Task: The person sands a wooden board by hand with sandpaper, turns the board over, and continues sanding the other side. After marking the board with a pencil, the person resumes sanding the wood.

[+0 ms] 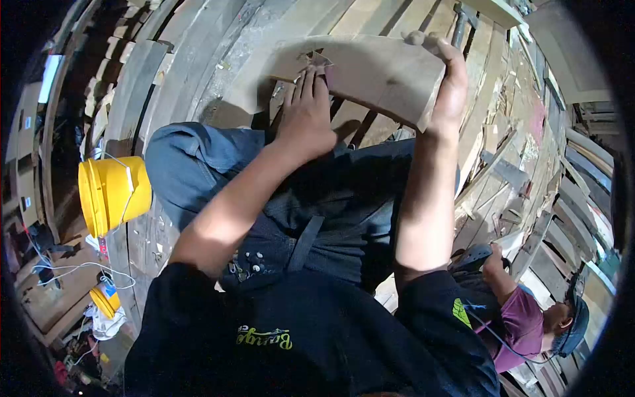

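Note:
A wide wooden board point(383, 69) is held tilted above my lap. My right hand point(451, 83) is closed around its right end, thumb along the top corner. At the board's left end, my left hand point(307, 106) presses its fingers together against the surface near the lower edge. A small dark purplish piece shows beside those fingertips; what it is I cannot make out. Rough, splintered wood point(316, 55) shows just above that hand.
Wooden slats and planks point(370, 16) lie beyond the board, with a hammer point(461, 25) on them. A yellow bucket point(114, 192) stands at left near my knee, above a white cord point(79, 266). Scrap wood point(506, 169) lies at right. Another person point(522, 317) sits at lower right.

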Tool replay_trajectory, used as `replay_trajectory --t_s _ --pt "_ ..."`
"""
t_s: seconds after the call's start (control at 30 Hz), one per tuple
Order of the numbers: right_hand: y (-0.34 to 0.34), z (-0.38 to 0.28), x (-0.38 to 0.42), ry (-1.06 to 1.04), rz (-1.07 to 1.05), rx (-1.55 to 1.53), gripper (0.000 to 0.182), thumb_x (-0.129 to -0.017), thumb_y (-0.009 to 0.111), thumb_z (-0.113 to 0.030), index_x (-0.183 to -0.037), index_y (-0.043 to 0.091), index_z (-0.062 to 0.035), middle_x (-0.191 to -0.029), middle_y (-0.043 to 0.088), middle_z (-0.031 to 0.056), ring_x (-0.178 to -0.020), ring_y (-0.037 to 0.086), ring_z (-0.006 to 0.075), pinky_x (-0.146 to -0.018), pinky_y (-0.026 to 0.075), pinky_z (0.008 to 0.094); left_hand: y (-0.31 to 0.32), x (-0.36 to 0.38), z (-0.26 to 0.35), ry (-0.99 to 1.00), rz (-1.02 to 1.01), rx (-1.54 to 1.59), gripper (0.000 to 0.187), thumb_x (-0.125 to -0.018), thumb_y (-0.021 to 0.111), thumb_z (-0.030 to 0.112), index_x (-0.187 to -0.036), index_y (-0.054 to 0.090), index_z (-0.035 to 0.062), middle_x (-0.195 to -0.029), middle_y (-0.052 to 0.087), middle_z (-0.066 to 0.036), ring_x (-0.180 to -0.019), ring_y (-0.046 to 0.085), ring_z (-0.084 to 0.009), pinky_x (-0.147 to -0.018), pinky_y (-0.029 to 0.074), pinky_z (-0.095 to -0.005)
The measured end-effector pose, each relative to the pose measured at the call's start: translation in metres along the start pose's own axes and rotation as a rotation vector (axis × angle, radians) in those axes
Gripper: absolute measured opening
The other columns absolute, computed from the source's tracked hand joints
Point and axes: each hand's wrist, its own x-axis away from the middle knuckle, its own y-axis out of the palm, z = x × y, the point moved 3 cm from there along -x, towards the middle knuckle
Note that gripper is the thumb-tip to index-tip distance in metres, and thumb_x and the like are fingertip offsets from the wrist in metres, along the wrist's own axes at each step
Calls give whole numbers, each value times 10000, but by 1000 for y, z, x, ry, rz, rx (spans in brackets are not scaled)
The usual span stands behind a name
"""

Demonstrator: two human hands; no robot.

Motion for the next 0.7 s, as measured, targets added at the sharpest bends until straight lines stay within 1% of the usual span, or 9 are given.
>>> replay_trajectory --t_s 0.03,0.07,0.17,0.2,0.3,0.33,0.5,0.57,0.7 --pt "7 -1 2 0 -1 37 230 -926 537 -270 -934 574 -43 -933 614 100 -949 584 223 -894 469 367 -4 -5 -3 36 -2 -9 870 -867 655 381 -1427 220 -124 -1483 248 -356 -1377 277 -480 -1144 260 -471" --pt "15 -2 7 -24 -32 197 268 -945 519 -295 -1005 584 -43 -987 629 95 -963 580 207 -902 469 357 -5 -9 -8 31 77 -8 607 -824 511 77 -1374 337 -115 -1407 383 -352 -1323 398 -446 -1087 358 -457" --pt "26 1 9 -55 -132 237 377 -1002 445 -350 -1161 555 -26 -1196 617 139 -1082 565 213 -965 449 350 -7 -14 -25 87 145 -92 465 -842 461 20 -1297 455 -77 -1340 484 -321 -1249 499 -417 -1020 430 -447" --pt "30 -2 7 -75 -99 318 441 -1024 399 -398 -1206 537 -22 -1261 586 156 -1158 538 222 -1001 424 342 -9 -15 -24 145 303 -241 328 -877 466 53 -1183 533 -44 -1161 622 -262 -1064 631 -372 -898 506 -435" --pt "33 -24 6 -46 3 591 594 -1029 303 -502 -1288 498 -4 -1330 536 173 -1218 495 248 -1086 335 367 -7 -26 -42 -7 205 -201 296 -886 515 149 -1125 541 -23 -1035 666 -220 -914 672 -356 -803 534 -453" --pt "18 -33 -4 -159 43 839 662 -1022 269 -542 -1349 458 2 -1354 505 177 -1196 497 247 -1094 314 373 1 -29 -52 78 368 -224 338 -909 550 277 -1082 540 -14 -902 677 -190 -794 678 -351 -720 541 -459" --pt "-7 -131 -38 -714 30 1694 654 -995 427 -472 -1416 361 24 -1433 436 238 -1367 387 329 -1116 295 398 -28 -26 -47 -23 372 -115 473 -922 574 431 -1125 539 6 -865 667 -209 -792 676 -360 -673 534 -449" --pt "-36 -176 -52 -1010 63 2358 635 -982 481 -433 -1431 351 -4 -1448 421 224 -1370 378 349 -1126 279 457 -28 -28 -49 -46 358 -52 495 -914 585 421 -1168 528 0 -865 670 -211 -788 676 -364 -681 533 -462" --pt "-72 -244 -57 -981 174 2951 637 -992 415 -473 -1456 345 -42 -1487 394 161 -1399 336 297 -1144 222 520 -28 -26 -45 -28 372 -90 536 -870 626 424 -1182 535 -3 -877 679 -199 -788 682 -347 -694 541 -442"
